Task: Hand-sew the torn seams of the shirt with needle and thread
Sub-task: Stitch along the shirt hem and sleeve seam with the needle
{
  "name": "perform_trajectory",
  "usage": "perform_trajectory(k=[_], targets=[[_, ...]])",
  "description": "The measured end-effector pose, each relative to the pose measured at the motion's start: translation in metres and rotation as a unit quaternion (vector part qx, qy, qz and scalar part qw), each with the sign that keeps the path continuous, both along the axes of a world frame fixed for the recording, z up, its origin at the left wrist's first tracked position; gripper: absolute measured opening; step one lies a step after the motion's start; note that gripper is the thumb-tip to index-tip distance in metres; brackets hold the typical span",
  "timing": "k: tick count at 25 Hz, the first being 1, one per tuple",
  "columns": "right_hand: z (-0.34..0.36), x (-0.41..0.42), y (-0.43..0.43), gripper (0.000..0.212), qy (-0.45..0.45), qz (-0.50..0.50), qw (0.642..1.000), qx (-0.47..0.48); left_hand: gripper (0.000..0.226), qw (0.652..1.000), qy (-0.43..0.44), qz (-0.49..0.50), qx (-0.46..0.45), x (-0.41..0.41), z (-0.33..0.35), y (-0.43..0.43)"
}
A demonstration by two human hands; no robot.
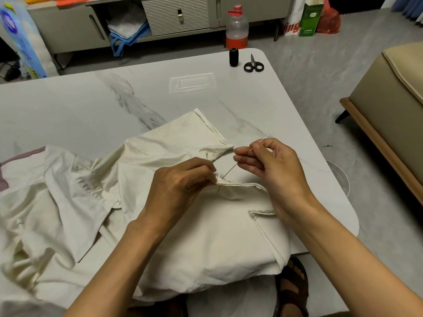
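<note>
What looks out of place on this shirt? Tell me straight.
The thread is dark against the cream shirt: it runs from the seam pinched by the left hand up to the needle in the right hand, so the stitches show.

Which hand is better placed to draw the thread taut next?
The right hand: it pinches the needle, its thread running down to the seam. The left hand is pinching the shirt there.

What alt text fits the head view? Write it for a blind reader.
The right hand pinches a needle above a cream shirt while the left hand pinches its seam. A black spool and scissors sit farther back on the table.
</note>
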State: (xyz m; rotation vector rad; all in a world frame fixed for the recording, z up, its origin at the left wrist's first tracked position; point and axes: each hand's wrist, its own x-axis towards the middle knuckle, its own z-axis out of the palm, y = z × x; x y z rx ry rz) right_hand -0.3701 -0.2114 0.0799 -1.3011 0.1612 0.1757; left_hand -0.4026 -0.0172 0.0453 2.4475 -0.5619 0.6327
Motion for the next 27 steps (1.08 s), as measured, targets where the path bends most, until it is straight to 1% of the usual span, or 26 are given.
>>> perform_trajectory(k=[1, 3, 5, 9, 12, 14, 17, 19, 22, 24, 27], targets=[[0.001, 0.000, 0.000, 0.013, 0.006, 0.000, 1.000, 0.013, 0.008, 1.000, 0.012, -0.010, -0.017, -0.002, -0.002, 0.002], [0.001, -0.001, 0.001, 0.011, 0.000, -0.002, 1.000, 0.007, 0.005, 0.999, 0.026, -0.023, -0.041, -0.006, -0.005, 0.006], [0.003, -0.003, 0.001, 0.012, -0.017, 0.004, 1.000, 0.005, 0.004, 0.998, 0.029, -0.022, -0.045, -0.008, -0.008, 0.012], [0.016, -0.010, 0.000, 0.013, -0.054, 0.007, 0.998, 0.031, 0.017, 0.998, 0.053, 0.002, -0.032, -0.011, -0.011, 0.025], [0.026, -0.013, -0.005, 0.014, -0.051, 0.017, 0.995, 0.081, 0.024, 0.996, 0.070, 0.031, -0.037, -0.011, -0.017, 0.042], [0.030, -0.016, -0.010, 0.013, -0.023, 0.056, 0.991, 0.121, 0.033, 0.989, 0.097, 0.083, -0.079, -0.014, -0.017, 0.046], [0.029, -0.022, -0.016, 0.012, 0.038, 0.133, 0.979, 0.147, 0.044, 0.949, 0.188, 0.175, -0.184, -0.019, -0.008, 0.038], [0.027, -0.025, -0.020, 0.012, 0.055, 0.173, 0.975, 0.129, 0.043, 0.922, 0.232, 0.189, -0.247, -0.021, -0.006, 0.031], [0.021, -0.027, -0.020, 0.011, 0.030, 0.176, 0.982, 0.054, 0.030, 0.893, 0.231, 0.215, -0.320, -0.027, -0.002, 0.019], [0.019, -0.026, -0.016, 0.012, 0.010, 0.154, 0.988, 0.006, 0.022, 0.884, 0.232, 0.247, -0.322, -0.035, 0.002, 0.010], [0.016, -0.024, -0.007, 0.012, -0.012, 0.126, 0.990, -0.056, 0.024, 0.874, 0.267, 0.250, -0.320, -0.041, 0.002, 0.007]])
